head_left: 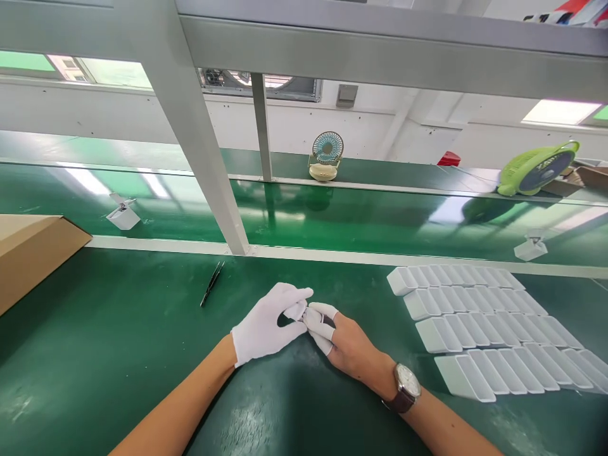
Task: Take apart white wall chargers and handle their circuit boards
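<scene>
My left hand (266,323) wears a white glove and pinches a small white part (298,310) over the green bench top. My right hand (339,339) is bare except for white finger cots on the fingertips, and those fingertips close on the same small part from the right. A watch (406,387) sits on my right wrist. Both hands meet at the middle of the bench, just above its surface. The part is mostly hidden by the fingers.
Rows of white rectangular cases (489,329) lie on the right. Black tweezers (211,283) rest to the left, a cardboard box (28,250) at far left. A grey frame post (204,164) stands ahead. Beyond it are small white parts (123,215), a small fan (327,155) and a green fan (536,168).
</scene>
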Demonstrator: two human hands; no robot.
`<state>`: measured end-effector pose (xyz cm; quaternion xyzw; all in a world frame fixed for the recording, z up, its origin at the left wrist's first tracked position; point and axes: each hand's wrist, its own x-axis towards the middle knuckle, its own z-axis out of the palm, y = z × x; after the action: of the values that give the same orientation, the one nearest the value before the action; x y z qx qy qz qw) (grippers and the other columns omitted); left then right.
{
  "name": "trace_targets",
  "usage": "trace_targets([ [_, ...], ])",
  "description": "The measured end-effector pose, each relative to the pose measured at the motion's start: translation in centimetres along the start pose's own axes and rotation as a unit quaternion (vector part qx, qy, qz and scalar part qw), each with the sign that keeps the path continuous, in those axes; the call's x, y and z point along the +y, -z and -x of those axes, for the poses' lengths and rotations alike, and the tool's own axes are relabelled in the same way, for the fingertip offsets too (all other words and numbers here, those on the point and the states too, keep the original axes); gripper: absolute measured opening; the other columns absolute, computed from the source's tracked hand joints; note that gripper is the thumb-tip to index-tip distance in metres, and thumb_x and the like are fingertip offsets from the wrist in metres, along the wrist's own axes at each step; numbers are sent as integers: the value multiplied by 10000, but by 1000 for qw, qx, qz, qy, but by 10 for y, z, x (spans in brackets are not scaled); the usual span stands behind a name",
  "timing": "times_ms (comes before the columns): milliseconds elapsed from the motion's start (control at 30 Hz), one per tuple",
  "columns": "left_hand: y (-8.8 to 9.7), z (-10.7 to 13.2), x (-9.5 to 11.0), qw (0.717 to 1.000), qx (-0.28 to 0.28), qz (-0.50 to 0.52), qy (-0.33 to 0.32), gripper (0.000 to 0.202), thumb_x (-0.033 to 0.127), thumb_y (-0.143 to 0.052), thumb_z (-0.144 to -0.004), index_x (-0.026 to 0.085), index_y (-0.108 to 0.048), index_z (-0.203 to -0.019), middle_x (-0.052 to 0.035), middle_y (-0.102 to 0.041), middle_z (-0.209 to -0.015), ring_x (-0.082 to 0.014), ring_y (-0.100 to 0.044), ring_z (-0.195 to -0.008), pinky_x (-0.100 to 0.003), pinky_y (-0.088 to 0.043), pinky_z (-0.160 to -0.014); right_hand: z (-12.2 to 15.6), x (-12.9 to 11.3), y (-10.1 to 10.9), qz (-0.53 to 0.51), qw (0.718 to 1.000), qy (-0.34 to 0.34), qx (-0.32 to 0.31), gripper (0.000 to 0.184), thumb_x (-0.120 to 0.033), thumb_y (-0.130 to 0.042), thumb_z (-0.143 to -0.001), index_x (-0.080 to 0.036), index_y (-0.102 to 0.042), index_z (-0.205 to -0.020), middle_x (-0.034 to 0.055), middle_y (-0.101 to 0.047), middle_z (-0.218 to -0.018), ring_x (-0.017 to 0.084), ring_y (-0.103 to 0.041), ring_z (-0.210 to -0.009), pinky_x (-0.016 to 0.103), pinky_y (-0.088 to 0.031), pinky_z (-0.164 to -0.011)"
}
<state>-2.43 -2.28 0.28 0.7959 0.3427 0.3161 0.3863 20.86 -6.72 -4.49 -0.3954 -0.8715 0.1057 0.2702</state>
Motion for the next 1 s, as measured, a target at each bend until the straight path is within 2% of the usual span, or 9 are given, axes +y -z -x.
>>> trace_targets([
  [167, 4, -2, -1, 998, -9, 7, 62, 487, 242, -652, -904, 315, -554, -1376, -34, -639, -1231, -213, -619, -1124, -388, -515, -1023, 0, -1, 4, -7, 1000, -29, -11, 521, -257, -513, -1035, -353, -417, -1537, 125, -521, -1480, 257, -687, -1108, 424, -618, -913],
  [333, 4, -2, -7, 994, -32, 45, 96, 724, 288, -703, -870, 317, -390, -1522, -60, -595, -1366, -222, -622, -1157, -414, -512, -1044, 1, 1, 4, -15, 1000, -19, -3, 454, -248, -521, -1029, -372, -526, -1466, 126, -516, -1494, 266, -689, -1096, 442, -621, -890],
  [433, 1, -2, -8, 989, -22, 92, 116, 862, 281, -746, -834, 302, -299, -1570, -84, -606, -1343, -224, -640, -1105, -398, -544, -952, -2, 0, 3, -157, 984, -76, 38, 391, -264, -553, -1014, -363, -609, -1387, 100, -580, -1430, 270, -651, -1187, 458, -591, -965],
  [500, -4, -1, -7, 981, -13, 136, 135, 976, 259, -781, -795, 291, -224, -1595, -94, -626, -1306, -233, -646, -1088, -363, -559, -847, -5, -2, 3, -341, 921, -166, 88, 344, -315, -604, -992, -339, -648, -1332, 81, -652, -1336, 259, -657, -1180, 443, -593, -964],
  [567, -9, -1, -6, 974, -2, 166, 152, 1060, 223, -801, -755, 293, -175, -1608, -92, -642, -1275, -235, -651, -1061, -338, -548, -772, -9, -4, 5, -514, 812, -252, 115, 345, -378, -648, -969, -308, -659, -1307, 74, -684, -1294, 253, -676, -1135, 432, -606, -926],
  [633, -14, 0, -3, 971, 6, 171, 165, 1065, 213, -806, -734, 313, -201, -1605, -72, -657, -1234, -219, -655, -996, -331, -534, -742, -13, -7, 8, -618, 719, -298, 108, 392, -427, -675, -951, -281, -655, -1314, 79, -689, -1291, 256, -684, -1094, 440, -607, -897],
  [667, -17, 0, -1, 971, 7, 166, 171, 1031, 232, -806, -737, 328, -243, -1595, -55, -667, -1197, -205, -651, -945, -329, -528, -727, -14, -9, 10, -644, 691, -311, 102, 411, -443, -682, -945, -269, -657, -1316, 84, -692, -1284, 258, -684, -1079, 443, -604, -886],
  [800, -22, 0, 9, 974, 8, 125, 189, 791, 369, -774, -798, 354, -436, -1513, -7, -689, -1090, -171, -615, -828, -329, -525, -721, -17, -14, 12, -673, 656, -332, 85, 429, -479, -704, -922, -244, -688, -1280, 87, -730, -1157, 246, -689, -990, 435, -595, -843],
  [1000, -22, 1, 12, 978, 10, 107, 179, 709, 458, -752, -829, 353, -489, -1479, -8, -680, -1242, -233, -638, -1066, -364, -550, -902, -17, -15, 9, -682, 646, -332, 78, 397, -473, -688, -936, -239, -700, -1257, 83, -728, -1119, 233, -685, -957, 433, -598, -829],
])
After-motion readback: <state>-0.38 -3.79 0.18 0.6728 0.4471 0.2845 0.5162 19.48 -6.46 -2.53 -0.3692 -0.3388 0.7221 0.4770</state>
